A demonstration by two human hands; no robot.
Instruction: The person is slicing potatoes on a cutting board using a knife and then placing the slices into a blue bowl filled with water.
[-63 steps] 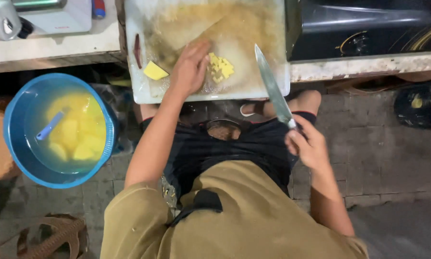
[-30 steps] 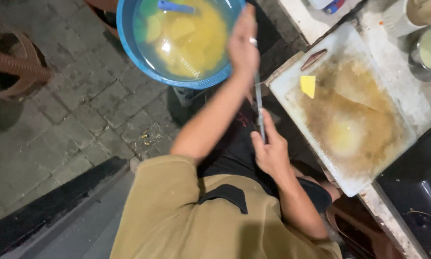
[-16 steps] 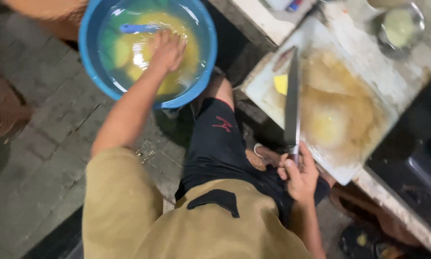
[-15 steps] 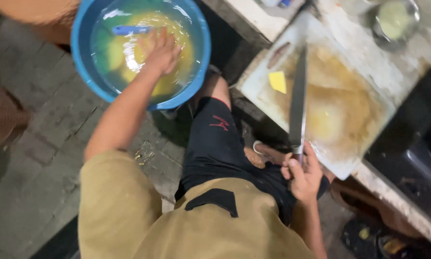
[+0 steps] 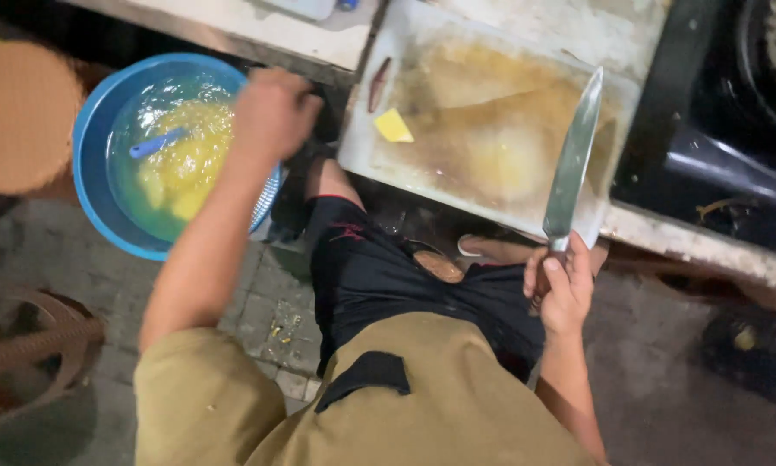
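While curled over blue basin (image 5: 103, 216) rim, left hand (image 5: 271, 112) fingers closed, contents hidden | right hand (image 5: 561, 289) grasping knife (image 5: 574, 164), blade up past fingertips over stained cutting board (image 5: 422, 173) | yellow piece (image 5: 394, 127) between hands

Basin (image 5: 103, 216) on floor left of cutting board (image 5: 457, 164); knife (image 5: 571, 168) over board

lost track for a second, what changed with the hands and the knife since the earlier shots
The left hand has come up out of the yellow water in the round blue plastic basin and now hovers closed over its rim. The right hand still grips the long steel knife, blade pointing up over the stained white cutting board. The small yellow piece stays on the board.
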